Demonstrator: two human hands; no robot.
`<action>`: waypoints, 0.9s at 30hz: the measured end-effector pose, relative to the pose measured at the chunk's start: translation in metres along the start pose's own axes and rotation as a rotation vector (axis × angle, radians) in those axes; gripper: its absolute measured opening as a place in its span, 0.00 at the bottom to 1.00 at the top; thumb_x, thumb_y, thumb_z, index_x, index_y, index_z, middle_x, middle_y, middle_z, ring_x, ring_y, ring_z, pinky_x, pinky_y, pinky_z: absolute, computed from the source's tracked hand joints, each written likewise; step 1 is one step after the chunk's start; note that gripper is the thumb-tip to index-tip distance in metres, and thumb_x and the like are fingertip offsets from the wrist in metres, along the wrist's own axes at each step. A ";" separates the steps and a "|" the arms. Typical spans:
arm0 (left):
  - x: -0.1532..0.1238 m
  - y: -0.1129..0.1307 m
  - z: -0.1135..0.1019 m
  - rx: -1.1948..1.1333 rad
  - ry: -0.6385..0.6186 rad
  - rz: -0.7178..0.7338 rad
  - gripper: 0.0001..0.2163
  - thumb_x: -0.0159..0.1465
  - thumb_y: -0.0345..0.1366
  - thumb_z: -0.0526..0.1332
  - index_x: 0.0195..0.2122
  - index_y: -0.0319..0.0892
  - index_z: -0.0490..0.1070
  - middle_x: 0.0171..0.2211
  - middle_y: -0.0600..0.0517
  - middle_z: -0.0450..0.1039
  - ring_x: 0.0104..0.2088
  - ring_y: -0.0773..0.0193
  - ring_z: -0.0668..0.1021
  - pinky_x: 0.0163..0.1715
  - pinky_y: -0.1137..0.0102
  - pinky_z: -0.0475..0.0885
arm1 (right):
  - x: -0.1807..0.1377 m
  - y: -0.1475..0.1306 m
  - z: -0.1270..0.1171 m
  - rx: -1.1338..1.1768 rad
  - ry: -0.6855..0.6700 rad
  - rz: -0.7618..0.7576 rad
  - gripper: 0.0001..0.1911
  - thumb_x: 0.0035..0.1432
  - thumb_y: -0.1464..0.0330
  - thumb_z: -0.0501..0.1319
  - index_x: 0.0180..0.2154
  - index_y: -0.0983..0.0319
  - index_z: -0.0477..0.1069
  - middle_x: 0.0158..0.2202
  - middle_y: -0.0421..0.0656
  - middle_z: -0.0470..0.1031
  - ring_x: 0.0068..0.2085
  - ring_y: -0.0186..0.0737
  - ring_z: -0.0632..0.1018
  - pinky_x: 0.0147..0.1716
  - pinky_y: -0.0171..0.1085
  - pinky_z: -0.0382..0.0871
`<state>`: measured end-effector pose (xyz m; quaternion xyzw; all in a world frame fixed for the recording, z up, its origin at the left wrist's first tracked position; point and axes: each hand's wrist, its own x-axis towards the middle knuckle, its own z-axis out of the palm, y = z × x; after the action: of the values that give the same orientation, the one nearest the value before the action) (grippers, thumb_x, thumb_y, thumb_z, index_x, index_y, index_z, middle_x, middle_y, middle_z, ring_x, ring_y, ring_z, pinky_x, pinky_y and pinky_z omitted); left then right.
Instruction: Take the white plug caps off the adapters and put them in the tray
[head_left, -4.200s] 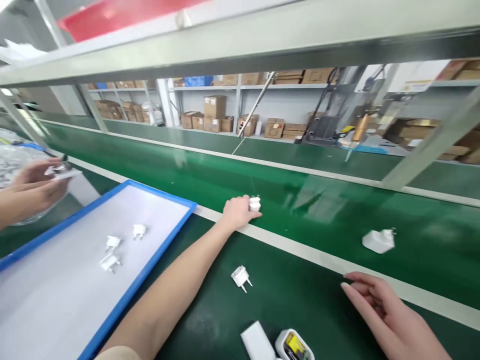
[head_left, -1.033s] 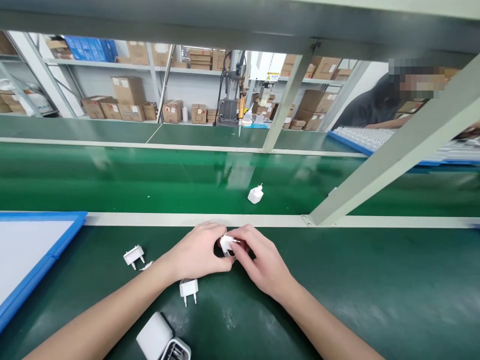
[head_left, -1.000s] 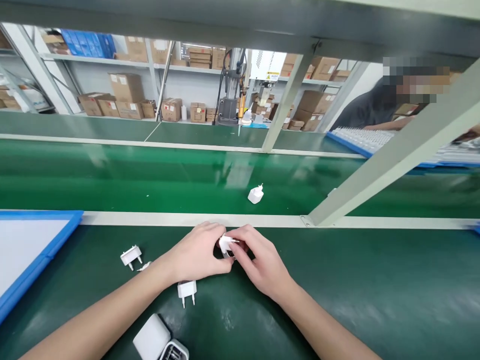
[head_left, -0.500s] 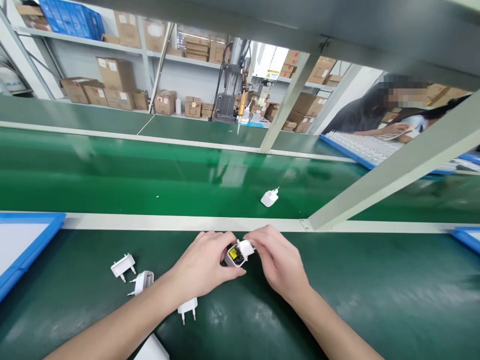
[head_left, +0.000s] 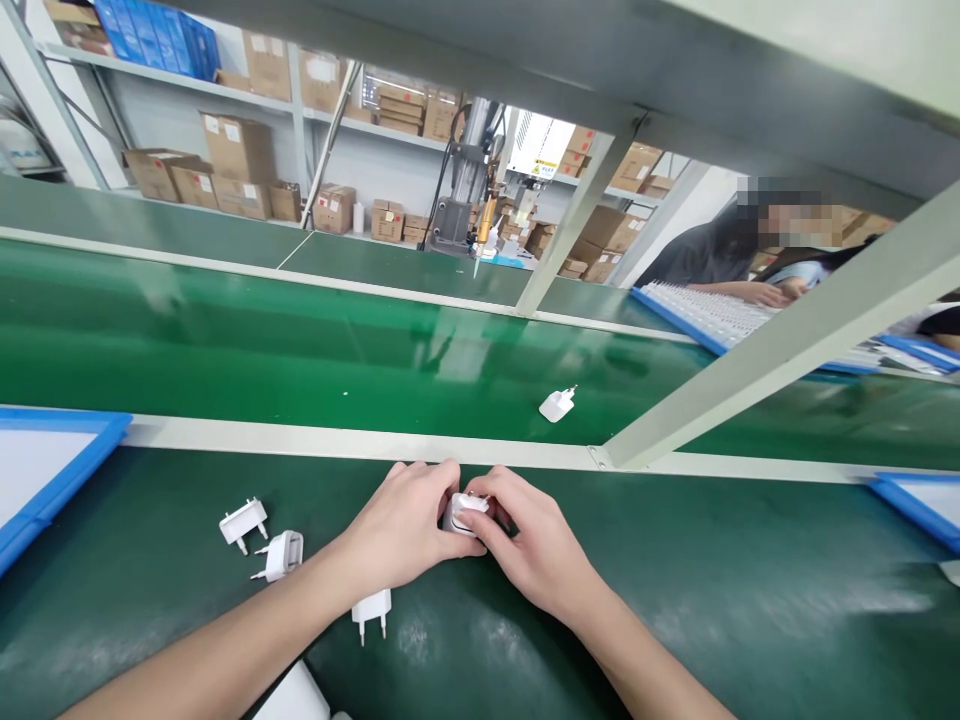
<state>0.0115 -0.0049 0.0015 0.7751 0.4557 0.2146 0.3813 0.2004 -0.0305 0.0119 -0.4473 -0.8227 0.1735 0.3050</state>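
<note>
My left hand (head_left: 401, 525) grips a white charger housing (head_left: 451, 516) between thumb and fingers. My right hand (head_left: 540, 535) pinches a white plug cover (head_left: 474, 503) against the housing's open end, its thumb pressing on the front. Metal pins peek out by the right fingertips. The housing's inside is covered now. Loose on the green bench, left of my left forearm, lie two white plug covers, one (head_left: 244, 521) farther off and one (head_left: 283, 556) nearer. Another plug cover (head_left: 372, 605) with two pins shows below the left wrist, partly hidden by the arm.
A white charger (head_left: 556, 405) lies on the green conveyor belt (head_left: 300, 370) beyond the bench's pale rail (head_left: 360, 441). Blue-edged trays sit left (head_left: 90, 440) and right (head_left: 911, 500). A slanted post (head_left: 750, 360) rises at right. Across the belt, a person works beside a filled tray (head_left: 705, 315).
The plug cover has turned and come down over the housing's open end, hiding the yellow and black parts inside. The charger on the belt has moved right. My view has shifted slightly.
</note>
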 end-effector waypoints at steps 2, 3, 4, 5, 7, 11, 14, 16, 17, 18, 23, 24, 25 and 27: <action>0.000 0.000 0.001 0.002 0.001 -0.004 0.19 0.57 0.50 0.68 0.30 0.45 0.58 0.30 0.54 0.69 0.35 0.56 0.70 0.30 0.67 0.61 | 0.001 0.000 -0.001 -0.031 -0.030 -0.033 0.05 0.70 0.68 0.58 0.38 0.59 0.68 0.31 0.40 0.69 0.30 0.36 0.70 0.30 0.35 0.63; 0.000 -0.001 0.002 0.003 0.006 -0.008 0.19 0.57 0.50 0.68 0.30 0.45 0.58 0.30 0.54 0.69 0.35 0.56 0.69 0.30 0.67 0.60 | 0.001 0.001 -0.001 -0.045 -0.037 -0.044 0.05 0.70 0.68 0.58 0.37 0.59 0.68 0.31 0.40 0.69 0.31 0.36 0.70 0.30 0.35 0.63; 0.000 -0.001 0.002 0.003 0.011 -0.011 0.19 0.57 0.49 0.68 0.30 0.45 0.58 0.30 0.54 0.69 0.35 0.56 0.69 0.30 0.67 0.60 | 0.001 0.001 -0.001 -0.064 -0.040 -0.055 0.06 0.71 0.68 0.58 0.37 0.59 0.67 0.31 0.40 0.68 0.31 0.37 0.70 0.30 0.36 0.63; 0.000 -0.001 0.003 0.002 0.016 -0.015 0.19 0.57 0.49 0.68 0.30 0.45 0.58 0.30 0.54 0.69 0.35 0.57 0.69 0.30 0.67 0.60 | 0.001 0.002 -0.001 -0.086 -0.039 -0.068 0.06 0.71 0.68 0.57 0.37 0.59 0.67 0.31 0.40 0.68 0.31 0.37 0.70 0.30 0.36 0.62; 0.000 -0.001 0.004 -0.006 0.019 -0.015 0.19 0.57 0.48 0.68 0.30 0.46 0.57 0.30 0.55 0.68 0.34 0.57 0.68 0.31 0.67 0.59 | 0.000 0.003 0.000 -0.127 -0.029 -0.086 0.06 0.72 0.68 0.56 0.38 0.59 0.66 0.31 0.40 0.67 0.31 0.37 0.69 0.30 0.36 0.61; 0.000 0.000 0.003 -0.023 0.019 -0.003 0.19 0.56 0.47 0.68 0.29 0.45 0.57 0.29 0.56 0.67 0.33 0.58 0.67 0.32 0.66 0.59 | -0.001 0.000 0.001 -0.180 -0.039 -0.100 0.07 0.72 0.70 0.53 0.38 0.60 0.65 0.32 0.41 0.66 0.31 0.37 0.67 0.30 0.36 0.60; 0.002 0.002 0.002 -0.020 0.020 0.002 0.20 0.55 0.45 0.69 0.29 0.45 0.55 0.29 0.57 0.66 0.32 0.59 0.67 0.33 0.66 0.58 | 0.000 -0.005 -0.001 -0.234 -0.077 -0.100 0.10 0.73 0.71 0.51 0.35 0.60 0.63 0.31 0.41 0.65 0.31 0.37 0.66 0.30 0.36 0.59; 0.002 0.002 0.001 -0.018 0.020 0.011 0.20 0.55 0.44 0.69 0.28 0.45 0.55 0.28 0.57 0.65 0.31 0.60 0.66 0.34 0.66 0.57 | 0.000 -0.008 -0.002 -0.267 -0.087 -0.113 0.10 0.73 0.72 0.51 0.34 0.60 0.61 0.31 0.41 0.64 0.30 0.37 0.66 0.29 0.36 0.59; 0.003 0.003 0.001 -0.019 0.020 0.016 0.20 0.55 0.43 0.69 0.28 0.45 0.54 0.28 0.57 0.65 0.31 0.60 0.66 0.34 0.66 0.57 | 0.001 -0.010 -0.002 -0.280 -0.087 -0.122 0.11 0.73 0.72 0.50 0.34 0.60 0.61 0.31 0.41 0.64 0.30 0.37 0.65 0.29 0.36 0.58; 0.003 0.002 0.000 -0.021 0.018 0.021 0.20 0.56 0.43 0.69 0.28 0.45 0.54 0.27 0.58 0.64 0.31 0.60 0.66 0.34 0.66 0.57 | 0.001 -0.010 -0.002 -0.293 -0.083 -0.130 0.11 0.73 0.72 0.50 0.34 0.60 0.61 0.31 0.41 0.63 0.30 0.38 0.65 0.29 0.36 0.58; 0.004 0.000 0.002 -0.024 0.012 0.051 0.20 0.56 0.43 0.69 0.28 0.45 0.54 0.27 0.58 0.64 0.30 0.60 0.66 0.35 0.65 0.56 | 0.003 -0.012 -0.003 -0.275 -0.100 -0.096 0.11 0.73 0.71 0.52 0.33 0.59 0.59 0.31 0.40 0.63 0.31 0.37 0.65 0.30 0.36 0.58; 0.004 0.000 0.002 -0.022 0.014 0.052 0.20 0.56 0.43 0.69 0.28 0.45 0.54 0.27 0.58 0.64 0.30 0.60 0.66 0.35 0.65 0.56 | 0.003 -0.012 -0.003 -0.261 -0.109 -0.078 0.11 0.73 0.71 0.52 0.33 0.59 0.59 0.31 0.39 0.63 0.31 0.37 0.66 0.30 0.36 0.58; 0.004 -0.001 0.003 -0.020 0.015 0.050 0.19 0.56 0.43 0.68 0.28 0.45 0.54 0.27 0.58 0.64 0.30 0.60 0.66 0.35 0.65 0.56 | 0.003 -0.012 -0.003 -0.248 -0.120 -0.059 0.11 0.72 0.71 0.52 0.33 0.59 0.59 0.31 0.39 0.63 0.31 0.37 0.66 0.30 0.35 0.58; 0.004 0.000 0.003 -0.014 0.015 0.043 0.19 0.56 0.42 0.68 0.28 0.45 0.54 0.27 0.58 0.65 0.30 0.60 0.67 0.34 0.65 0.56 | 0.003 -0.011 -0.003 -0.235 -0.143 -0.027 0.12 0.72 0.71 0.52 0.32 0.59 0.59 0.31 0.39 0.63 0.31 0.36 0.66 0.30 0.35 0.57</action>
<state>0.0154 -0.0022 -0.0006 0.7803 0.4403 0.2320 0.3787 0.1938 -0.0339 0.0213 -0.4553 -0.8629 0.1032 0.1935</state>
